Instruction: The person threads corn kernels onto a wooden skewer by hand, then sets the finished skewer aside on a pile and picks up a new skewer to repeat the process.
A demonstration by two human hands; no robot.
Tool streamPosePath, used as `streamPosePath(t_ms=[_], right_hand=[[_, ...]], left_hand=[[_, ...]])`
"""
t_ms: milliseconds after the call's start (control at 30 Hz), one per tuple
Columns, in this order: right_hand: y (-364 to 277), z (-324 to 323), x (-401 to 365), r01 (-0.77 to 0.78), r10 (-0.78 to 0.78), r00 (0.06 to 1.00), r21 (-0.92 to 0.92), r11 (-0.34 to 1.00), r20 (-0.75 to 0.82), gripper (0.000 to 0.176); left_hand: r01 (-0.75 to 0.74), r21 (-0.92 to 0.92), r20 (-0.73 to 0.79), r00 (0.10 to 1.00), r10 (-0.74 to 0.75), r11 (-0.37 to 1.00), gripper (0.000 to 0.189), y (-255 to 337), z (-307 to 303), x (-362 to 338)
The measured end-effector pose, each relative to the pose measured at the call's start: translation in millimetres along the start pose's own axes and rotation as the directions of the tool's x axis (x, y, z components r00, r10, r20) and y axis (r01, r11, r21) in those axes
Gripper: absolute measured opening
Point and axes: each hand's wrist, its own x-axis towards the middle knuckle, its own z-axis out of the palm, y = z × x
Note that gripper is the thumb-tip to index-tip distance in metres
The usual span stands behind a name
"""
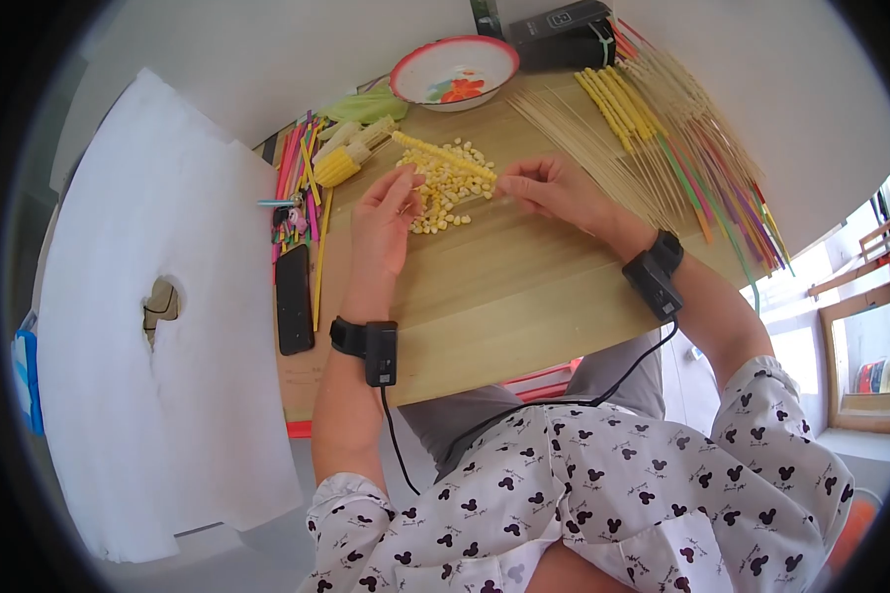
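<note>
A row of yellow corn kernels on a stick (pixel 443 156) slants over a pile of loose kernels (pixel 440 211). At its lower right end, my right hand (pixel 554 193) has thumb and index finger closed on it. My left hand (pixel 389 212) is at the pile's left side, its thumb and index fingertips pinched together; what lies between them is too small to make out. Beyond my left hand are a partly stripped corn cob (pixel 338 166) and bare cobs (pixel 374 136). Both wrists wear black straps with boxes.
A red-rimmed bowl (pixel 410 74) stands at the back. Corn-covered sticks (pixel 618 104), bare skewers (pixel 588 148) and coloured sticks (pixel 712 188) lie at right. A black phone (pixel 294 299), a yellow stick (pixel 321 262) and coloured pens (pixel 292 163) are at left.
</note>
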Motion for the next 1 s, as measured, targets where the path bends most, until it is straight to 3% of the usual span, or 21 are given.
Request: streamPosePath(t_ms=[67, 100, 167, 200, 267, 300, 367, 600, 800, 867, 900, 967, 1000], right_hand=[[2.0, -4.5, 2.3, -0.009, 0.009, 1.000, 0.011, 1.000, -0.026, 0.021], [3.4, -5.9, 3.4, -0.009, 0.009, 1.000, -0.004, 1.000, -0.027, 0.021], [3.3, -5.7, 2.2, -0.014, 0.013, 0.999, -0.015, 1.000, -0.036, 0.020], [1.7, -5.6, 1.3, -0.020, 0.020, 0.999, -0.009, 1.000, -0.033, 0.020], [0.8, -4.8, 0.3, -0.030, 0.030, 0.999, 0.000, 1.000, -0.035, 0.019], [1.2, -4.6, 0.4, -0.019, 0.018, 0.999, -0.012, 1.000, -0.030, 0.019], [2.3, -5.1, 1.1, -0.008, 0.007, 1.000, -0.021, 1.000, -0.031, 0.019], [5.6, -5.6, 2.9, 0.034, -0.035, 0.999, -0.046, 0.998, -0.019, 0.019], [5.0, -5.9, 4.1, 0.053, -0.054, 0.998, -0.046, 0.998, -0.016, 0.018], [1.6, -5.6, 3.4, 0.048, -0.048, 0.999, -0.038, 0.998, 0.000, 0.018], [-0.1, -4.8, 2.6, 0.032, -0.032, 0.999, -0.053, 0.998, -0.004, 0.017], [-2.4, -3.8, 1.1, 0.023, -0.023, 1.000, -0.073, 0.997, 0.004, 0.017], [-2.8, -3.2, 1.1, 0.005, -0.004, 1.000, -0.079, 0.997, 0.008, 0.017]], left_hand=[[-0.154, 0.492, 0.109, 0.987, 0.114, 0.857, 0.020, -2.7, 8.0, -3.5], [-0.147, 0.495, 0.115, 0.988, 0.103, 0.856, 0.020, -2.6, 11.9, -6.8], [-0.360, 0.834, 0.341, 0.932, 0.123, 0.418, 0.011, 0.3, 22.2, -15.1], [-0.360, 0.834, 0.345, 0.932, 0.114, 0.419, 0.011, -1.8, 23.0, -15.1], [-0.544, 0.824, 0.535, 0.839, 0.099, 0.157, 0.013, -5.8, 22.4, -14.9], [-0.545, 0.823, 0.537, 0.838, 0.093, 0.159, 0.013, -8.0, 21.0, -14.2], [-0.642, 0.766, 0.639, 0.756, 0.140, -0.030, 0.013, -10.3, 19.6, -11.9], [-0.635, 0.772, 0.631, 0.765, 0.126, -0.013, 0.012, -8.0, 21.2, -13.0], [-0.563, 0.821, 0.541, 0.820, 0.186, 0.095, 0.010, -4.1, 19.4, -12.7], [-0.394, 0.867, 0.329, 0.913, 0.242, 0.305, 0.012, -0.3, 15.5, -11.0], [-0.395, 0.868, 0.326, 0.911, 0.254, 0.302, 0.012, 1.1, 11.3, -7.9], [-0.349, 0.689, 0.150, 0.926, 0.347, 0.635, 0.014, 3.3, 1.5, 1.1], [-0.354, 0.690, 0.141, 0.922, 0.362, 0.632, 0.014, 4.4, -3.8, 4.3]])
